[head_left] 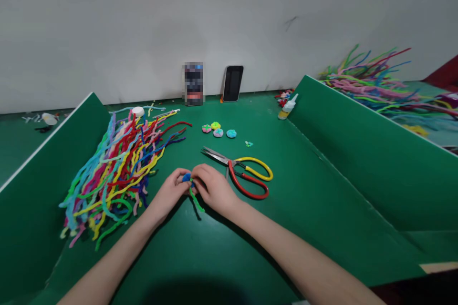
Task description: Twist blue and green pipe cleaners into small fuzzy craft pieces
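Note:
My left hand [174,188] pinches a small blue fuzzy piece [186,177] near the middle of the green table. Close against it, my right hand [211,187] has its fingers closed on a green fuzzy stem [195,198], which joins the blue piece and hangs down towards me. Scissors [232,163] with one yellow and one red handle lie just beyond and to the right of my hands. Further back sit several small fuzzy flower shapes [218,133], beside some tiny green and white scraps [249,144].
Many coloured fuzzy stems [118,162] are heaped at the left. Green dividers [46,152] [358,157] stand on both sides. Two phones [193,84] [233,84] lean on the wall. A glue bottle [287,107] rests by the right divider; more stems [386,86] lie beyond it.

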The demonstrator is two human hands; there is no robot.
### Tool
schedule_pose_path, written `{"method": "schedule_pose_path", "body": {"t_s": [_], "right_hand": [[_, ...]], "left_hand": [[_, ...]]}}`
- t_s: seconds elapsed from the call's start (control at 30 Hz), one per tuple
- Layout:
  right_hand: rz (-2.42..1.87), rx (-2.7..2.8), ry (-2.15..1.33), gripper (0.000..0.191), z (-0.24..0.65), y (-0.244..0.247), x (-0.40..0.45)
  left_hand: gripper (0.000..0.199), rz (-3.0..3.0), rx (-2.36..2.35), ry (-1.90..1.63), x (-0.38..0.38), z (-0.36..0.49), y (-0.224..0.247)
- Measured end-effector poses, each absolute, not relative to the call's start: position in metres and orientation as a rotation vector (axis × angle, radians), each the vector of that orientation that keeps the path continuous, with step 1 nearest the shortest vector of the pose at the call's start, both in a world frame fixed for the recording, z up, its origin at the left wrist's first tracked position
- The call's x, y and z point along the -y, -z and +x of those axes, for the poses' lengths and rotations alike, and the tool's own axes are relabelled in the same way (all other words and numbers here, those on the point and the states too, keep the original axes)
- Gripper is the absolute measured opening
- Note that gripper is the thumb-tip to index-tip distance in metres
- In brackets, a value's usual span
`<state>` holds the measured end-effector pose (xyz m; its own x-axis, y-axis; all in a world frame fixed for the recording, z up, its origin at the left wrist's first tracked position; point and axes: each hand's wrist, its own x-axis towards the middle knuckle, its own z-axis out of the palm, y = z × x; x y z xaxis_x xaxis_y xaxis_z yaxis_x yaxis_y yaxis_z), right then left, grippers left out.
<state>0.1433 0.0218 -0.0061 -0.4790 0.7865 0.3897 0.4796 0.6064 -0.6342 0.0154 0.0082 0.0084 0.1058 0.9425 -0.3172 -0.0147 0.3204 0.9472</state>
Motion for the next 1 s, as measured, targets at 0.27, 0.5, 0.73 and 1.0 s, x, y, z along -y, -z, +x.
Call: {"method": "schedule_pose_path", "body": {"t_s": [0.27, 0.5, 0.73, 1.0], "right_hand": [[-0.995, 2.471, -0.184, 0.014, 0.146, 0.005, -0.025], [-1.102, 2.341, -0.236, 0.011, 0.144, 0.004, -0.020], [-1.252, 1.788, -0.977, 0.009, 0.137, 0.003, -0.018], [-1.027, 0.929, -2.015, 0.009, 0.136, 0.000, -0.020]], "left_hand": [[0.021, 1.220, -1.399, -1.021, -0.006, 0.017, 0.002], [0.020, 1.563, -1.563, -0.896, 0.001, 0.016, -0.005], [0.022, 1.789, -1.601, -0.943, 0.002, 0.014, -0.006], [0.024, 1.858, -1.536, -0.961, 0.003, 0.014, -0.007]]}}
